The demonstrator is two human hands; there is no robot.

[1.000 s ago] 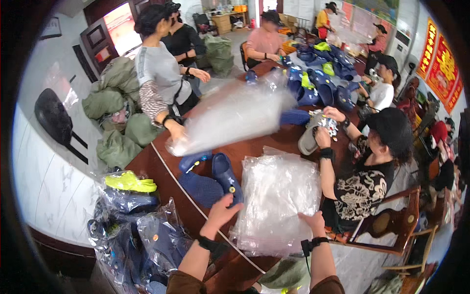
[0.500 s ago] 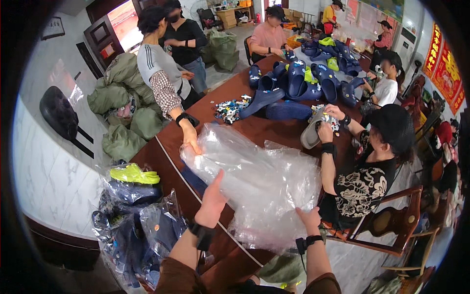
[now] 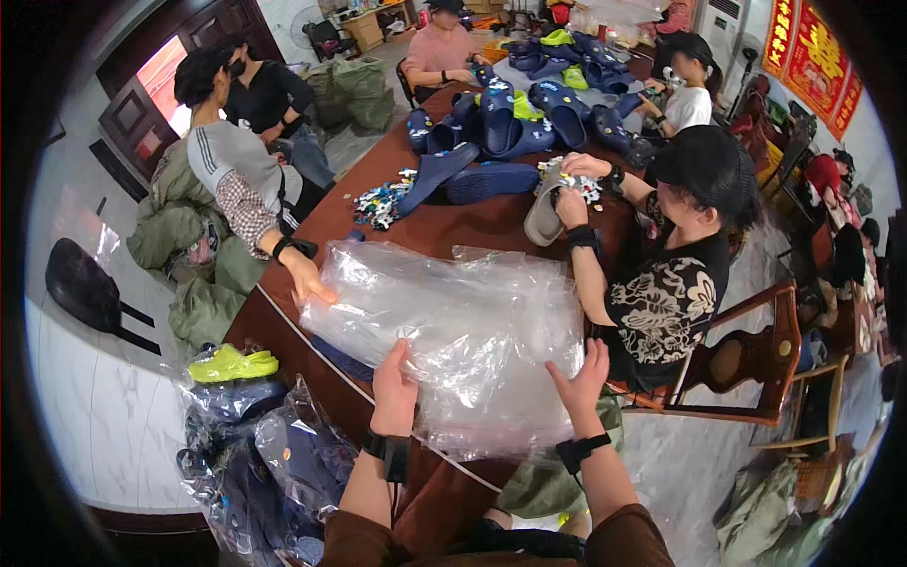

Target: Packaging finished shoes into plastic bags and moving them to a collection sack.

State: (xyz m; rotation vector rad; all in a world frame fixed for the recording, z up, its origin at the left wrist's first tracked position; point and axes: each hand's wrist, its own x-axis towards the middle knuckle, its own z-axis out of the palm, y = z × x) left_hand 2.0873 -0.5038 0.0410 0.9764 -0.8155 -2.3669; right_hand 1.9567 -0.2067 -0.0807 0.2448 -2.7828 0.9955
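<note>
A stack of clear plastic bags (image 3: 472, 331) lies spread over the near part of the brown table. My left hand (image 3: 395, 389) rests against its near edge, fingers stretched forward onto the plastic. At the right end of the stack, my right hand (image 3: 578, 383) is open with thumb and fingers spread, touching or just beside the plastic. A co-worker's hand (image 3: 307, 279) is on the far left corner of the bags. Part of a dark blue clog (image 3: 342, 359) shows from under their left side.
Bagged clogs (image 3: 288, 454), with a lime clog (image 3: 231, 364) on top, are piled at my left. Blue clogs (image 3: 501, 123) and small charms (image 3: 383, 203) cover the table beyond. At the right a seated co-worker holds a grey clog (image 3: 544, 215) beside a wooden chair (image 3: 727, 369).
The view has shifted, moving the scene left and up. The bags lie flatter and squarer. My right hand has opened its fingers; my left hand has turned more upright at the near edge.
</note>
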